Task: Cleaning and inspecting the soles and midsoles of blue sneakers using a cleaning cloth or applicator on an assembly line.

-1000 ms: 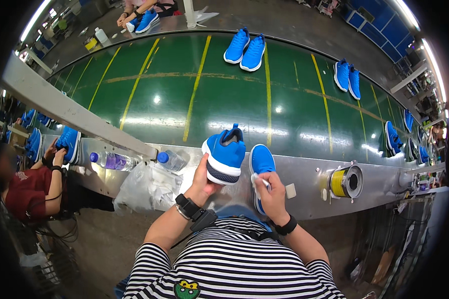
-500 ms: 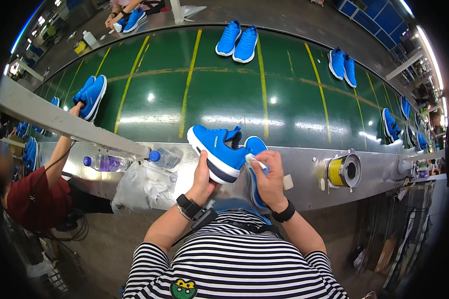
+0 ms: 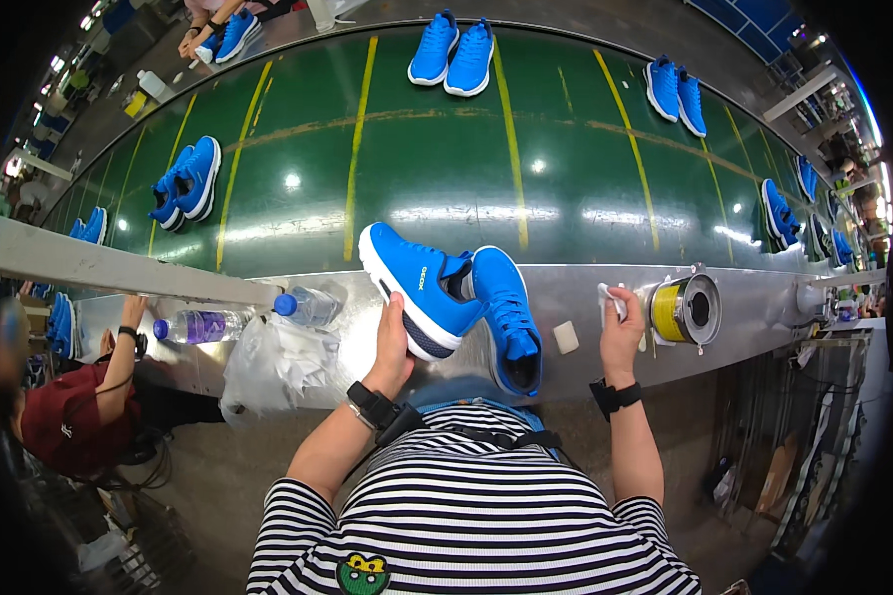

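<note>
My left hand [image 3: 392,349] is closed round the sole of a blue sneaker [image 3: 422,283], holding it tilted with its white sidewall toward me. The matching blue sneaker [image 3: 507,307] rests on the metal ledge just right of it, heel toward my body. My right hand [image 3: 620,337] is raised apart from the shoes, pinching a small wad of white cloth [image 3: 613,300]. It is near a round metal can with a yellow label [image 3: 671,313]. A small off-white block [image 3: 566,337] lies on the ledge between the second sneaker and my right hand.
Beyond the metal ledge [image 3: 585,288] runs a green conveyor belt [image 3: 437,169] carrying several pairs of blue sneakers. Two plastic bottles [image 3: 196,326] and a clear plastic bag [image 3: 278,367] sit at left, beside a white rail [image 3: 119,263]. A co-worker in a dark red shirt [image 3: 64,416] is far left.
My right hand has moved right, away from the sneakers, with the white cloth. The held sneaker has shifted slightly left. The co-worker's hand has left the pair on the belt at left.
</note>
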Demonstrator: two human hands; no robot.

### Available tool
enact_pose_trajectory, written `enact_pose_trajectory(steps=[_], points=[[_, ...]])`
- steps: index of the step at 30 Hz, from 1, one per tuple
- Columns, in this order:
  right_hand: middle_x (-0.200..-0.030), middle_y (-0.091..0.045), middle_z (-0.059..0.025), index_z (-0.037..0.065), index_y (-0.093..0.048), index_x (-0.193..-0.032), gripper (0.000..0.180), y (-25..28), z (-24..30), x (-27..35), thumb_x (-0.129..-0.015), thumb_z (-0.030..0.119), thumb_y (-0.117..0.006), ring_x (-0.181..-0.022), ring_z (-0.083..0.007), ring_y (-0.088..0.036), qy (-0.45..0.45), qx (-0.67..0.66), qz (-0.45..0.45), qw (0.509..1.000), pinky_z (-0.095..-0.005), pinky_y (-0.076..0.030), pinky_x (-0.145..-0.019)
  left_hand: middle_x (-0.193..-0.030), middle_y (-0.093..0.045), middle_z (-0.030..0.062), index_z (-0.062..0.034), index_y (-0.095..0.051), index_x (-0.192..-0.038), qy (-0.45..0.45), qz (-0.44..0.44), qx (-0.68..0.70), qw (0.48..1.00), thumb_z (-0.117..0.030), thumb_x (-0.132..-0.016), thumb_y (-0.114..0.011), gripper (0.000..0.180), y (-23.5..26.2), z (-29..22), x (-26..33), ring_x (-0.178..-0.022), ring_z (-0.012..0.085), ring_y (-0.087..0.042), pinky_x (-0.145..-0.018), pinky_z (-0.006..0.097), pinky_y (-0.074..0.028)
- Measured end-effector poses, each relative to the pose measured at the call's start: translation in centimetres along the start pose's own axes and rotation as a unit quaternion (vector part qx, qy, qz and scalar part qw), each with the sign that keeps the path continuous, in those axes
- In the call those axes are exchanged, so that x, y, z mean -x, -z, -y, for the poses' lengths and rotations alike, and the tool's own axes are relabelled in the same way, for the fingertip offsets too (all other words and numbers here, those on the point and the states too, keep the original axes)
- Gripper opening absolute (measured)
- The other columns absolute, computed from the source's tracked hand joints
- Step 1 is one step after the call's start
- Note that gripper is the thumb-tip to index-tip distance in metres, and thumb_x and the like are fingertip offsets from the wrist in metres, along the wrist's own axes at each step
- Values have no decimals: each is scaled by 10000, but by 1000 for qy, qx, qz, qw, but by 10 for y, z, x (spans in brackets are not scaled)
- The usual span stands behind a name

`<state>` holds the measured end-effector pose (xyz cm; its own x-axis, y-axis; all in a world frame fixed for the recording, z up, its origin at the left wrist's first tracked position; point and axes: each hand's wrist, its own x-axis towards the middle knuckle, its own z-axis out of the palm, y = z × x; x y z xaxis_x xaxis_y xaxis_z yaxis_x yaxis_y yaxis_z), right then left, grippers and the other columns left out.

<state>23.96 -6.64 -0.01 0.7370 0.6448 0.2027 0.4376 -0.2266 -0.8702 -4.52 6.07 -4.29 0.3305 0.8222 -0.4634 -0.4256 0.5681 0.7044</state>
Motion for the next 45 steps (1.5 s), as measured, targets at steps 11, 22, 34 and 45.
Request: enact_pose_trajectory(steps=[11,22,34,45], points=[[-1034,-557,-158,63,-581,-1061,343,15,-91,-3,-733,112,-670,-1008,-302,-511,68,262,30,962,-384,-398,-872,-1249,-496,121,-8,-380,-1290,73,-32,16,997,-384,-934,-431,520,4,7,9,-1119,219,-503,-967,348,-393],[-871,-529,-120,61,-558,-897,175,-1,-90,56,-753,119,-641,-876,-303,-495,-39,206,2,978,-392,-395,-779,-1250,-499,96,-47,-396,-1288,102,-25,15,994,-419,-929,-409,517,24,-5,24,-1126,209,-499,-964,350,-396],[-805,-581,-171,-11,-553,-858,119,95,-177,19,-837,49,-453,-742,-339,-560,-6,413,-68,908,-434,-439,-669,-1216,-525,86,-45,-424,-1259,143,-72,-10,987,-399,-916,-458,494,-10,-19,59,-1094,195,-518,-964,349,-398],[-692,-549,-7,24,-583,-921,107,5,102,51,-853,105,-597,-561,-58,-511,-181,-166,359,900,-206,-415,-497,-1242,-440,128,-29,-236,-1332,244,16,-60,968,-302,-832,-619,686,-29,-34,100,-1125,205,-468,-929,332,-417]])
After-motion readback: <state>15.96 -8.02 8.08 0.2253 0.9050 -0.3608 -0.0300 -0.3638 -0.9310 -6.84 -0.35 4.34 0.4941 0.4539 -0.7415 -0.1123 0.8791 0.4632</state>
